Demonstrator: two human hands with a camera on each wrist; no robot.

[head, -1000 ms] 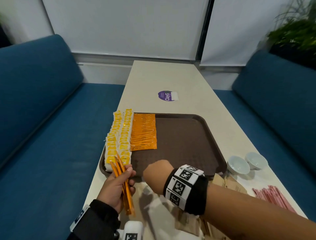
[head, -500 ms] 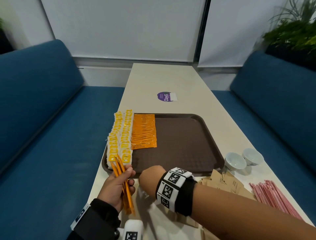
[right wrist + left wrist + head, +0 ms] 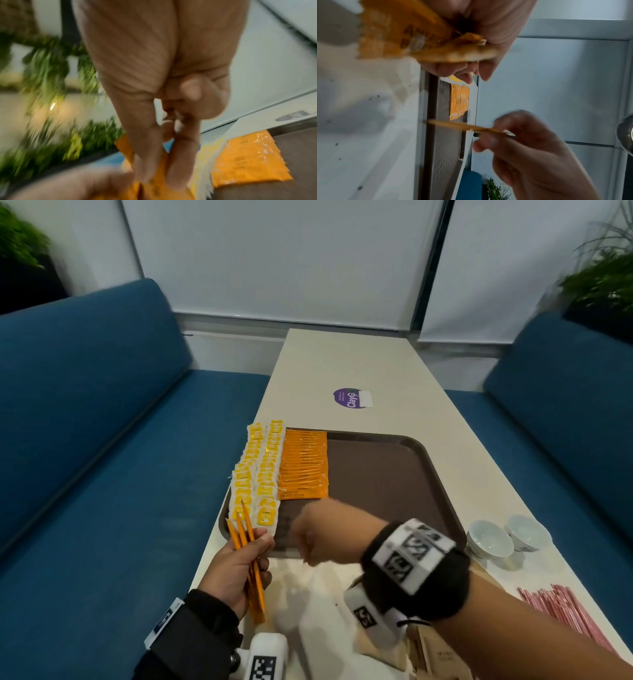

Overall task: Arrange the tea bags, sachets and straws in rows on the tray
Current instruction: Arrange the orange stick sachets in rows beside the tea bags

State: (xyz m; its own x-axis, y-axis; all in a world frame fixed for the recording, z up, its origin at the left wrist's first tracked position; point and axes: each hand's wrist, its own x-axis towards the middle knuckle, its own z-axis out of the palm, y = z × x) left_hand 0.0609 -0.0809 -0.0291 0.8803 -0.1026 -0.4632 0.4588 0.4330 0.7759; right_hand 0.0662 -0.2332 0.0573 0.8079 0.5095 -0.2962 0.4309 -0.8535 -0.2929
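Loose sachets: we hold a small fan of orange stick sachets (image 3: 249, 556) in our left hand (image 3: 236, 571), over the near left corner of the tray; the fingers curl round their middle and the ends stick out both ways.
Single sachet: in the left wrist view our right hand (image 3: 522, 136) pinches one orange sachet (image 3: 464, 126) between thumb and fingertips, held flat above the tray's near edge. The head view blurs this hand, so we take the grip from the wrist view.
Sachet row: a neat overlapping row of orange coffee sachets (image 3: 303, 464) lies in the tray, just right of the tea bags.
Tea bags: two rows of white-and-yellow tea bags (image 3: 259, 470) run along the tray's left side, their outer edge overhanging the rim.
Tray: the brown tray (image 3: 394, 474) sits on the pale tabletop (image 3: 356, 364); its right half is bare.
Straws: pink paper-wrapped straws (image 3: 561, 614) lie in a heap on the tabletop at the near right, well apart from the tray.
Brown packets: some kraft-paper packets (image 3: 435, 652) lie near our right forearm.
Bowls: two small white bowls (image 3: 507, 537) stand just beside the tray's near right corner.
Sticker: a purple round sticker (image 3: 348, 398) lies beyond the tray.
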